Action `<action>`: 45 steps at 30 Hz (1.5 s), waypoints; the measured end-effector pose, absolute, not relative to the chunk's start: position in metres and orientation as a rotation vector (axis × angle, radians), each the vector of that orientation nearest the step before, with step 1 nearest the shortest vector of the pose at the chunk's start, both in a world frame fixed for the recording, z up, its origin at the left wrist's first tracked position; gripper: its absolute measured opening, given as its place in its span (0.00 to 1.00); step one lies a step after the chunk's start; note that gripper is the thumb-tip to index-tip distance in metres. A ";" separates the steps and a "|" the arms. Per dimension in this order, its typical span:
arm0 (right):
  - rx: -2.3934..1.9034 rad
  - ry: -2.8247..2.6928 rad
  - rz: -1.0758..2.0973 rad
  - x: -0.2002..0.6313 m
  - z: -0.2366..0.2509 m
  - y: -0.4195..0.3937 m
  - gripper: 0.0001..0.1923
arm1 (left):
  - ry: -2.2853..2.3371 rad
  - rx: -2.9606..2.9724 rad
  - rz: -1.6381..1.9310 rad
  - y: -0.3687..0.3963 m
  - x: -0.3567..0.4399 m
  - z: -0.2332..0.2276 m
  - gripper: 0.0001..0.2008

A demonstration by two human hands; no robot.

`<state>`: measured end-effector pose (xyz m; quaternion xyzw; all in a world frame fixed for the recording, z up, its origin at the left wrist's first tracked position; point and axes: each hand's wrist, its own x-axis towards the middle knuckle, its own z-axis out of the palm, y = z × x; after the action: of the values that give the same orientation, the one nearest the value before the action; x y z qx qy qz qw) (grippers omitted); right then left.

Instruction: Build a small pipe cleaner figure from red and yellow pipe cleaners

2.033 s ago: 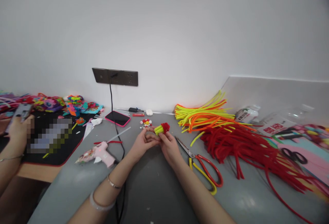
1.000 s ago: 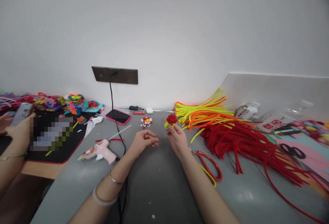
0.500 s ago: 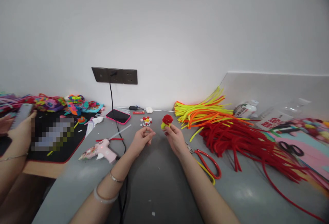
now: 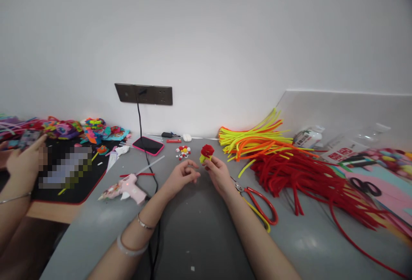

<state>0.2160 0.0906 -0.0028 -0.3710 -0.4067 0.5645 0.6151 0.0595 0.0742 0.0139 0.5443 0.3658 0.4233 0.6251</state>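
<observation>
A red-topped, yellow-green piece (image 4: 207,150) is pinched low down between the thumb and fingers of the right hand (image 4: 219,176), apparently so that its red head is left uncovered, while the left hand (image 4: 178,180), loosely curled with nothing seen in it, is held near. The glue gun (image 4: 133,191) and the scissors (image 4: 247,190) are laid on either side, seemingly to be kept within reach. Above the table (image 4: 199,237), the piece is held at the right fingertips, just apart from the left ones.
</observation>
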 end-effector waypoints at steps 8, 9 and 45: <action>-0.869 -0.894 1.229 0.215 -0.002 0.092 0.17 | 0.783 1.322 0.783 0.070 0.059 0.012 0.18; -0.872 -0.875 1.211 0.215 -0.002 0.093 0.17 | 0.782 1.321 0.762 0.070 0.059 0.012 0.18; -0.932 -0.942 0.994 0.224 -0.004 0.094 0.14 | 1.022 1.815 0.442 -0.057 0.022 0.048 0.14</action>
<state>0.2236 0.0935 -0.0040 -0.4144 -0.4192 0.4421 0.6761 0.0218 -0.0572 0.0478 0.7454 0.4197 0.1814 0.4851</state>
